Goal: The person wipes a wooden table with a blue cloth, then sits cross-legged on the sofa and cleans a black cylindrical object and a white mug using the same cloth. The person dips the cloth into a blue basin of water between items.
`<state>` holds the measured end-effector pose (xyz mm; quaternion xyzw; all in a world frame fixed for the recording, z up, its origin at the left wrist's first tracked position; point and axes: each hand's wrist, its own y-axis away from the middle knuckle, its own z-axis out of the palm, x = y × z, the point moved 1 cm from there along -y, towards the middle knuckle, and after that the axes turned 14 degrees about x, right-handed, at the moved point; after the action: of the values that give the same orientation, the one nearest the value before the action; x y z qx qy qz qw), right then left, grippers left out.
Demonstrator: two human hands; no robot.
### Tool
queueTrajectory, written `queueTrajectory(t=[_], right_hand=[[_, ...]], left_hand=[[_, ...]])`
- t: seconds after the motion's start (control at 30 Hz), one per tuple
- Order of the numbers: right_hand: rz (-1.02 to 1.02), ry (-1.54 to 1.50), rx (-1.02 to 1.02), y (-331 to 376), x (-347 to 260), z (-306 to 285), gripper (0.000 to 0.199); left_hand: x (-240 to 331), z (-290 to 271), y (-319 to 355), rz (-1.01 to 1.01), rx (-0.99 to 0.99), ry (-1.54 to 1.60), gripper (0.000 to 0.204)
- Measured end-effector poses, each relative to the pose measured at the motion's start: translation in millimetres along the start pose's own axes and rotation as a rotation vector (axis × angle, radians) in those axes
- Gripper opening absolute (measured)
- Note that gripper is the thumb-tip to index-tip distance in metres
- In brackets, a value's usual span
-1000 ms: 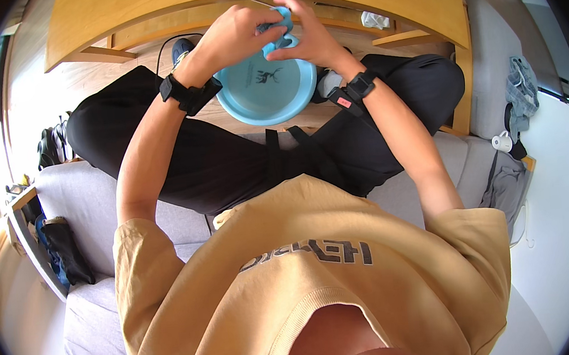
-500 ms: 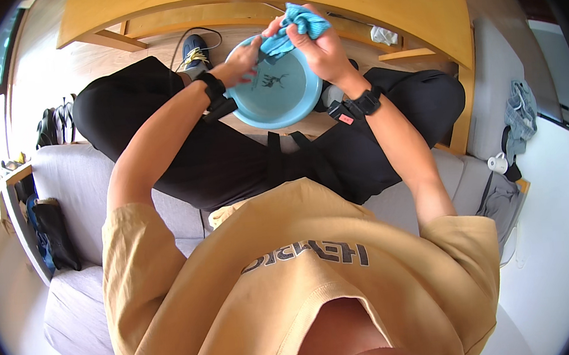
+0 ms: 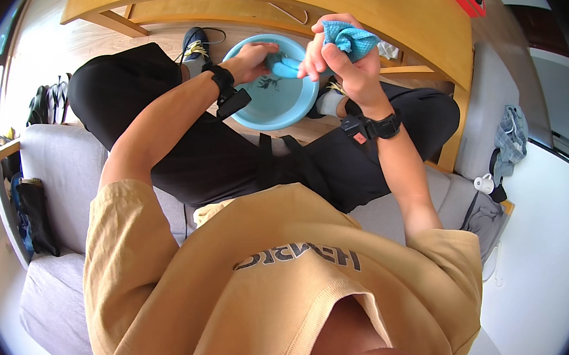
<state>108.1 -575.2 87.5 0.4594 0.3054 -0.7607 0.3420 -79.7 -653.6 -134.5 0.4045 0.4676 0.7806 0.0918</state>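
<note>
Blue cloth (image 3: 351,37) runs from over basin (image 3: 285,112) past its rim; left hand (image 3: 255,60) closed on one end, right hand (image 3: 351,68) curled round other. If right grip slackens, cloth could drop outside.

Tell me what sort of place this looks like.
Probably a living room in a home: there's a grey sofa, a wooden table in front of it, and a row of shoes on the floor off to the left.
</note>
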Motion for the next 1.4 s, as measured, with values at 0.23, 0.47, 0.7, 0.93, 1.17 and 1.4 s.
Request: queueTrajectory(t=[0.23, 0.47, 0.7, 0.93, 1.17, 1.4], right_hand=[[0.006, 0.249, 0.335, -1.3, 62.6, -42.6, 0.021], [-0.206, 0.51, 0.451, 12.4, 108.5, -56.7, 0.033], [-0.172, 0.542, 0.338, 8.8, 131.5, -49.2, 0.092], [-0.117, 0.514, 0.417, 1.1, 114.4, -43.8, 0.019], [-0.282, 0.175, 0.347, -6.2, 79.7, -26.8, 0.022], [-0.33, 0.426, 0.403, 9.3, 74.9, -30.3, 0.017]], left_hand=[[34.5, 21.7, 55.7, 0.82, 0.088, -0.573, 0.018], [66.0, 42.5, 105.9, 0.939, -0.082, -0.469, 0.03], [78.9, 58.4, 144.9, 1.068, -0.223, -0.724, 0.058], [92.1, 27.9, 114.6, 0.782, 0.156, -0.458, 0.046], [35.9, 35.8, 101.8, -0.312, -0.045, 0.169, 0.09], [53.7, 43.6, 101.6, -0.029, -0.151, 0.506, 0.083]])
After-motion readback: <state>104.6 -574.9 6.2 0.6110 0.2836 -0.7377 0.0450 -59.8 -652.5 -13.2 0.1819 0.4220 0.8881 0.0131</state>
